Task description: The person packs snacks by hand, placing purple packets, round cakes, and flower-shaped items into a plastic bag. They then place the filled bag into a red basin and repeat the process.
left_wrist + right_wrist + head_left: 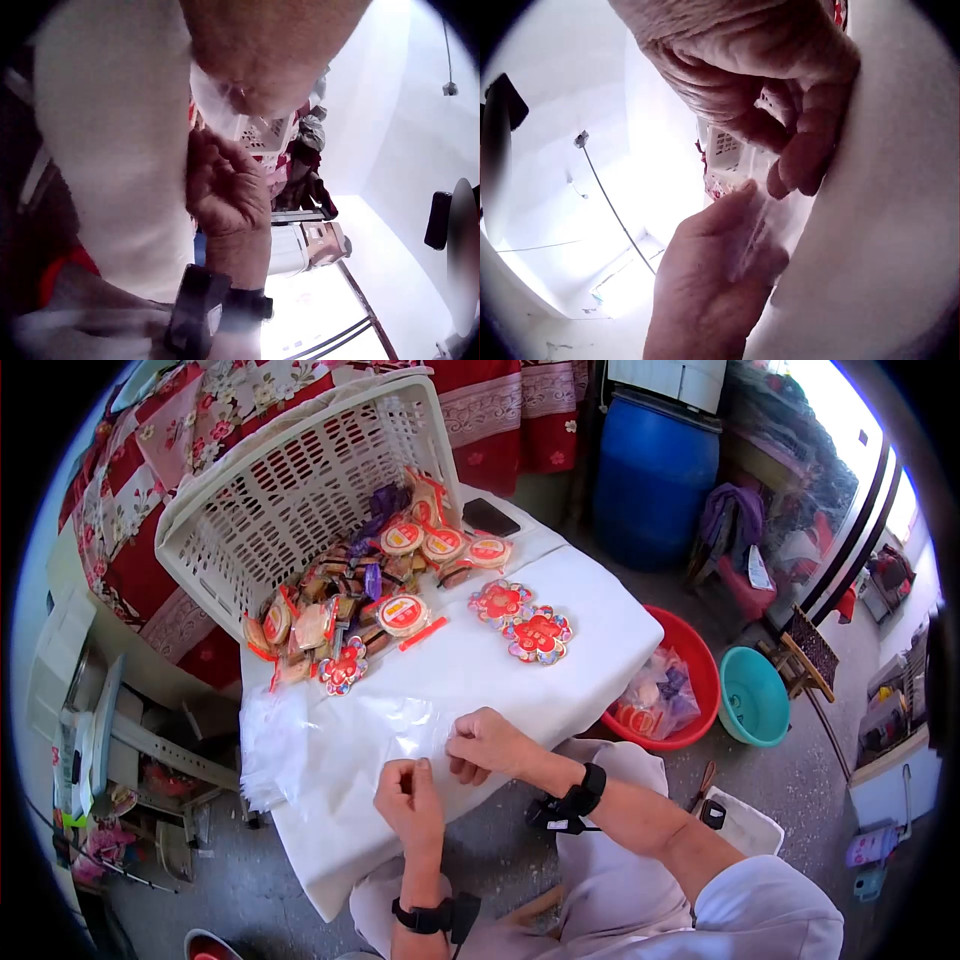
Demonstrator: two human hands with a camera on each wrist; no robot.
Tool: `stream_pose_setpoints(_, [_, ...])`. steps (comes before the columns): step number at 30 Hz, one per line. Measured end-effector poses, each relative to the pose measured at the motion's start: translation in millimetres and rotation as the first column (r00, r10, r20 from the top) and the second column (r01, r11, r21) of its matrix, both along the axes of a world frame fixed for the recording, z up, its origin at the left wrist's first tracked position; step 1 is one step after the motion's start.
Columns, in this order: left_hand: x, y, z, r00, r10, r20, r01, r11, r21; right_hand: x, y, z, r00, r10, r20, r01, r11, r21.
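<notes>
A thin clear plastic bag [413, 728] lies over the near edge of the white-covered table, between both hands. My left hand [411, 800] pinches its near side between thumb and fingers; the right wrist view shows the film [759, 225] rising from that grip. Close on the right, my right hand [492, 744] has its fingers curled down at the bag's other side, thumb and fingertips together at the film. A stack of similar clear bags [272, 745] lies to the left. Beyond the hands are flower-shaped red cards [540, 635] and a heap of wrapped round biscuits [403, 615].
A white plastic basket [300, 470] lies tipped on its side behind the heap, its opening toward me. A dark phone [490, 517] rests at the table's far edge. On the floor at right stand a red basin [712, 680] holding bagged things and a green basin [757, 720].
</notes>
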State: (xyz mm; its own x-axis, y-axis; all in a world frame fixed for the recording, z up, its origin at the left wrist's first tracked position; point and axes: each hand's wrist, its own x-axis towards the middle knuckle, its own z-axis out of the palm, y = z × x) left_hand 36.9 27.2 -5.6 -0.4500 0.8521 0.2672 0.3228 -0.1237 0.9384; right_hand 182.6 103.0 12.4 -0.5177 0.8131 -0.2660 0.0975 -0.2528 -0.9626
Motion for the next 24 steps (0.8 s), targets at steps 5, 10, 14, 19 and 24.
stream_pose_setpoints(5, [-13,-9,9,0.928,0.233,-0.289,-0.189,0.967,0.173,10,4,20,0.94,0.152,0.305,-0.192,0.976,0.106])
stream_pose_setpoints(10, [2,-13,8,0.672,0.228,-0.705,0.058,0.932,0.358,-3,2,1,0.933,-0.152,0.327,-0.072,0.81,0.582])
stream_pose_setpoints(14, [6,-15,5,0.659,0.109,-0.744,0.094,0.97,0.226,-9,12,-8,0.854,-0.429,0.296,0.029,0.606,0.795])
stream_pose_setpoints(19, [2,-16,-3,0.717,-0.012,-0.697,0.063,0.997,0.048,-11,26,-20,0.843,-0.435,0.318,-0.034,0.546,0.837])
stream_pose_setpoints(24, [-14,-14,-1,0.725,0.087,-0.683,0.0,0.992,0.127,4,33,-3,0.815,-0.303,0.493,-0.224,0.62,0.752])
